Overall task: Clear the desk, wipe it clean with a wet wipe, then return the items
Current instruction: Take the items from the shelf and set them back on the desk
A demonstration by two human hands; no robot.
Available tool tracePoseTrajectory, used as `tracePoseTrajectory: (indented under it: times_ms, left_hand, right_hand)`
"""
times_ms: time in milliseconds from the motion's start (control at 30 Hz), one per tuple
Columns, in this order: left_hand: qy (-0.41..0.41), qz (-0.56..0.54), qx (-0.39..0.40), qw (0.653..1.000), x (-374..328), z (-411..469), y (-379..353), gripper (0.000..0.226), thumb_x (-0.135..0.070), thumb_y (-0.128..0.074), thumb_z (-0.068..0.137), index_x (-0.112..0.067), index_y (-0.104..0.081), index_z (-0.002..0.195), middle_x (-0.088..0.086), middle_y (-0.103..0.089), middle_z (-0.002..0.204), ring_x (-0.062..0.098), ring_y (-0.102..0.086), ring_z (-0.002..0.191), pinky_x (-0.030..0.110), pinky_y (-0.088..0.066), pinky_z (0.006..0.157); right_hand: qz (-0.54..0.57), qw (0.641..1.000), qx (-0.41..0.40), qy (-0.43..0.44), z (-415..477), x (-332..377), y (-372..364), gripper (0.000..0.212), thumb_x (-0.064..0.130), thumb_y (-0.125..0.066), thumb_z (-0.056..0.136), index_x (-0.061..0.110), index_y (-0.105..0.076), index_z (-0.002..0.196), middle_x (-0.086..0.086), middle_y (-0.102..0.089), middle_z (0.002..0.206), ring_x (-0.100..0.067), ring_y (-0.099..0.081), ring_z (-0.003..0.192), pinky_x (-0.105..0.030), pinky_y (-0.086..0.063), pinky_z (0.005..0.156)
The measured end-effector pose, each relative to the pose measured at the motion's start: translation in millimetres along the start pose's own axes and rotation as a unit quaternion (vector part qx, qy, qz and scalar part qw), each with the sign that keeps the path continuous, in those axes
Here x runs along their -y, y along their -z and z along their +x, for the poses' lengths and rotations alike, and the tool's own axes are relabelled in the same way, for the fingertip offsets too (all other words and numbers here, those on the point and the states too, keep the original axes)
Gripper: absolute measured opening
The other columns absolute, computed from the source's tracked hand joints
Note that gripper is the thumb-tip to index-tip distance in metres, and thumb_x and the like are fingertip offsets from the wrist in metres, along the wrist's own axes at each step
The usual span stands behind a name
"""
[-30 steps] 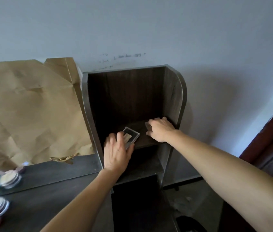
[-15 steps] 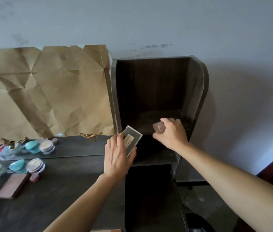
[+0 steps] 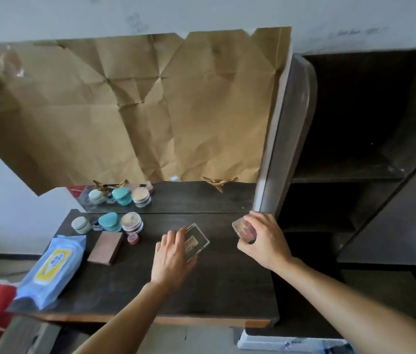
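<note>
Mid-frame, our left hand [image 3: 173, 254] clamped its fingers [image 3: 173, 237] on a flat clear case [image 3: 198, 241], long axis pointing up-frame, just over the bench [image 3: 214, 290]; our right hand [image 3: 265, 241], at the bench's right edge, gripped a small pink box [image 3: 242, 227]

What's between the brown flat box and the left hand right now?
Head view: only a small pink jar, close beside the brown flat box; the desk is otherwise bare up to the left hand.

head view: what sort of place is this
Probably a dressing table in a home: small cosmetic jars on a dark desk, a mirror strip behind that reflects them under brown paper, and an open shelf unit beside it.
</note>
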State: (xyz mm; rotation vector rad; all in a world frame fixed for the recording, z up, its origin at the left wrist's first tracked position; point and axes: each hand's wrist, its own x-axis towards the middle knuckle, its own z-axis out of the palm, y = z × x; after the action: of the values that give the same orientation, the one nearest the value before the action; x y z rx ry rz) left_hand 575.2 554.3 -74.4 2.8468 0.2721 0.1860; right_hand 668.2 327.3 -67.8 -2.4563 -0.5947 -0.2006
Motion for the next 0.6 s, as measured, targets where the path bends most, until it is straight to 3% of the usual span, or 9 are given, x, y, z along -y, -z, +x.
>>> tracePoseTrajectory:
  times_ms: [200,400,600]
  left_hand:
    - [-0.006,0.036,0.044,0.998,90,-16,7,0.066,-0.05,-0.062,0.081,-0.021,-0.04,0.136,0.0,-0.05,0.126,0.021,-0.048,0.117,0.033,-0.036,0.1]
    - [-0.03,0.064,0.085,0.994,138,6,-1,0.075,-0.047,-0.062,0.081,-0.018,-0.031,0.143,0.0,-0.046,0.136,0.02,-0.042,0.127,0.033,-0.019,0.115]
    - [-0.062,0.105,0.144,0.982,175,72,-26,0.083,-0.04,-0.062,0.083,-0.014,-0.018,0.148,0.004,-0.039,0.143,0.021,-0.032,0.136,0.034,-0.002,0.119]
  right_hand:
    - [-0.005,0.995,0.097,-0.031,7,47,-79,0.07,0.042,-0.074,0.064,0.015,-0.057,0.127,0.0,-0.055,0.132,-0.02,-0.047,0.118,-0.032,-0.041,0.101]
    - [-0.015,0.988,0.15,-0.035,35,66,-137,0.071,0.049,-0.072,0.067,0.02,-0.053,0.129,0.004,-0.054,0.132,-0.018,-0.045,0.119,-0.032,-0.042,0.099]
    - [-0.01,0.981,0.189,-0.046,75,62,-199,0.068,0.046,-0.073,0.071,0.02,-0.051,0.13,0.003,-0.051,0.133,-0.018,-0.042,0.121,-0.03,-0.039,0.099]
